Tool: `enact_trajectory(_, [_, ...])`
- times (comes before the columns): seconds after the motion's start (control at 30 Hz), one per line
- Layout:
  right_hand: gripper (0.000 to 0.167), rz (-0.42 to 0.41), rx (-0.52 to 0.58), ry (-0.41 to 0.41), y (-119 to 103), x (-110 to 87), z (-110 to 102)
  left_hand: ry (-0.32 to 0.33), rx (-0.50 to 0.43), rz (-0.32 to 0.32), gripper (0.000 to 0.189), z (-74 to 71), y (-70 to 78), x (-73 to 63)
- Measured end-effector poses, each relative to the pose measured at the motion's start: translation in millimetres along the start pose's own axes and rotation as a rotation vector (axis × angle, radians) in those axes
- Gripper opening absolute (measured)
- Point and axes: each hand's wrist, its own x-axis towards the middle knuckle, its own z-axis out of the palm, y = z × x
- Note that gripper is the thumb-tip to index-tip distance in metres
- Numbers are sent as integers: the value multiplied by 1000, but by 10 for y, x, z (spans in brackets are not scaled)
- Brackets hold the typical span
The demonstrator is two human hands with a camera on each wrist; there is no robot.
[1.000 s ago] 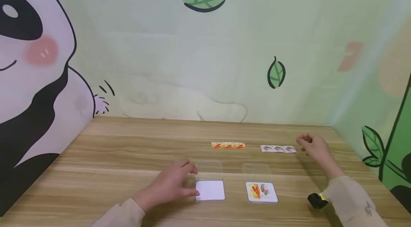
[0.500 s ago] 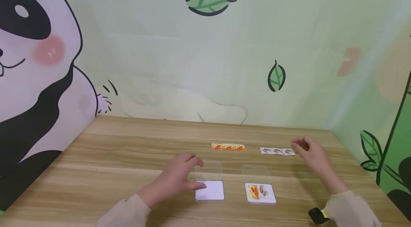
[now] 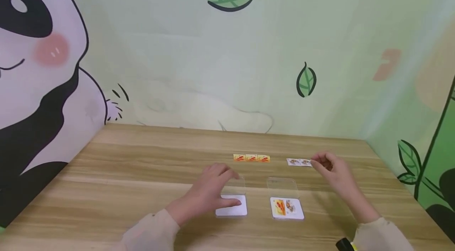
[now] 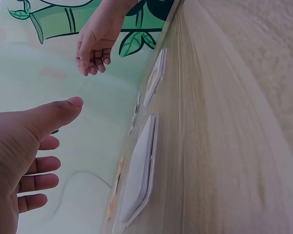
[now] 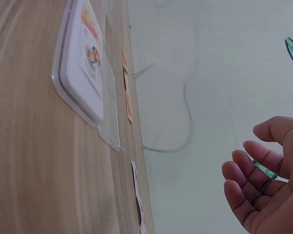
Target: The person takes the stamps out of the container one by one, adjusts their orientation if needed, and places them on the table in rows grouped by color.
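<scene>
My left hand hovers over the left white card stack, which sits in a clear case with its lid folded back. Its thumb and fingers are spread apart, and nothing lies between them in the left wrist view. My right hand is in the air by the right end of a row of small white picture cards, covering part of that row in the head view. Loosely bent, its fingers hold nothing. Between the hands lies a second cased stack, whose top card bears an orange picture and a food picture.
Farther back, several orange picture cards lie in a row. The right case's clear lid lies flat behind its stack. A printed cloth wall closes off the back of the wooden table. A black wrist device sits by the right sleeve.
My left hand has shifted right and forward, farther over the left stack. The right hand has moved left, now overlapping the end of the white picture card row.
</scene>
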Motion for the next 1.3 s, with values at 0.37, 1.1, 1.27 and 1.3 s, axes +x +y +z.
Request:
enact_trajectory(0.37, [18, -51, -1, -40, -107, -100, 142, -52, -19, 23, 55, 127, 133, 146])
enact_trajectory(1.1, [11, -216, -59, -135, -229, -259, 357, -143, 47, 16, 57, 500, 435, 300])
enact_trajectory(1.27, [14, -224, -52, -176, -221, -271, 386, -130, 47, 6, 56, 553, 455, 321])
enact_trajectory(1.3, [14, -222, -48, -188, -214, -274, 399, -132, 44, 1, 56, 566, 456, 323])
